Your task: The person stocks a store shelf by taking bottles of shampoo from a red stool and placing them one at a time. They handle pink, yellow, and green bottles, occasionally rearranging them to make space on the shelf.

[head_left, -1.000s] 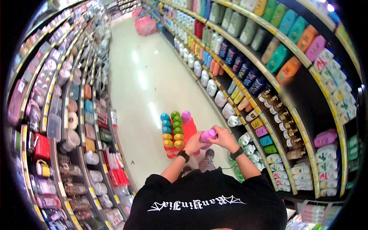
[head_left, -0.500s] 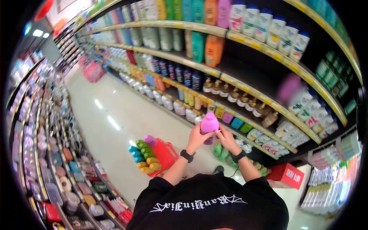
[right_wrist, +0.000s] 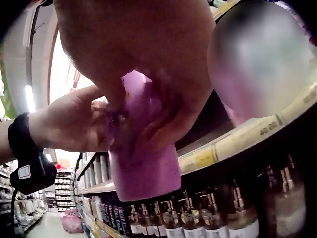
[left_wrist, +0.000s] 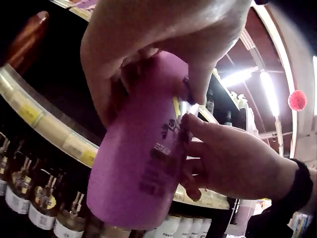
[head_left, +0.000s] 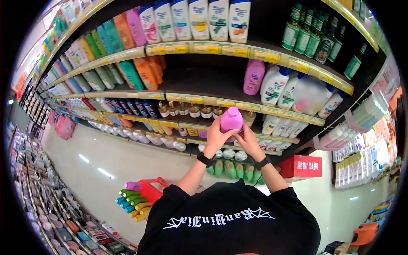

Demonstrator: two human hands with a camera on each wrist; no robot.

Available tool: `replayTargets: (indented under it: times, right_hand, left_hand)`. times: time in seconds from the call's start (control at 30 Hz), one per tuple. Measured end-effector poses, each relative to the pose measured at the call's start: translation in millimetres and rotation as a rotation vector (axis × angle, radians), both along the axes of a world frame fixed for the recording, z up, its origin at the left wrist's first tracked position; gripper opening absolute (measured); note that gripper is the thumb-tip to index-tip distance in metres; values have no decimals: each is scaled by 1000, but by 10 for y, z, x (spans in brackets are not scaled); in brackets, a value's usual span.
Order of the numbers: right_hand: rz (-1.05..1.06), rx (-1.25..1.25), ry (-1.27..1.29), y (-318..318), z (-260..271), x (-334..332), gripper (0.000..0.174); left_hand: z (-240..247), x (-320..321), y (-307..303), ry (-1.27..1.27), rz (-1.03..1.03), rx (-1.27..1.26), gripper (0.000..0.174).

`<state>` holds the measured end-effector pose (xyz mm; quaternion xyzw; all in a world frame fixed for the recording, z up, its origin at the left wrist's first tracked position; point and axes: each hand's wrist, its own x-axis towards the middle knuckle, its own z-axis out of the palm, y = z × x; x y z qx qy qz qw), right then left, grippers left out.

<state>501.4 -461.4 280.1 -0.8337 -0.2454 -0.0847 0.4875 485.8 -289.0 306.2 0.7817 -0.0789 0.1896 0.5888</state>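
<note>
Both hands hold one purple shampoo bottle in front of the shelving, its cap toward the top of the head view. My left hand grips its left side; my right hand has fingers and thumb at its lower right. In the left wrist view, the bottle shows dark print, and the right hand's fingertips are at its label. From the right wrist, the left hand appears beyond the bottle. A similar purple bottle stands on the middle shelf, left of white bottles.
Orange bottles stand farther left on that shelf, with pump bottles one level below. A red basket of coloured bottles sits on the floor at lower left. Green bottles line the shelf's foot, beside a red box.
The head view has swung right, from the aisle and basket to face the shelving. Both hands have kept hold of the purple shampoo bottle, now in front of the shelves.
</note>
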Motion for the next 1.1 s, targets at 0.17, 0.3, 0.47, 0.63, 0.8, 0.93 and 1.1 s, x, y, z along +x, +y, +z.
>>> replayTargets:
  times: [0.17, 0.3, 0.47, 0.63, 0.8, 0.93, 1.1]
  right_hand:
    - [-91, 12, 46, -307, -57, 160, 56]
    - [-153, 48, 39, -355, -103, 247, 56]
    - [-231, 136, 3, -297, 30, 422, 54]
    - [-325, 138, -72, -266, 296, 702, 54]
    - [-385, 158, -175, -228, 461, 1023, 53]
    - [-453, 150, -205, -192, 413, 1218, 53]
    - [-542, 148, -147, -148, 224, 1303, 52]
  left_hand:
    - [100, 254, -323, 23, -71, 30, 61]
    - [127, 411, -436, 12, -75, 82, 59]
    - [259, 646, -489, -66, -76, 100, 61]
    - [512, 1036, -494, -203, -162, 85, 57]
    - [707, 1440, -502, -265, -227, 97, 57]
    - [672, 1704, -506, -274, -229, 136, 58]
    - [441, 1917, -525, -213, -238, 158, 63]
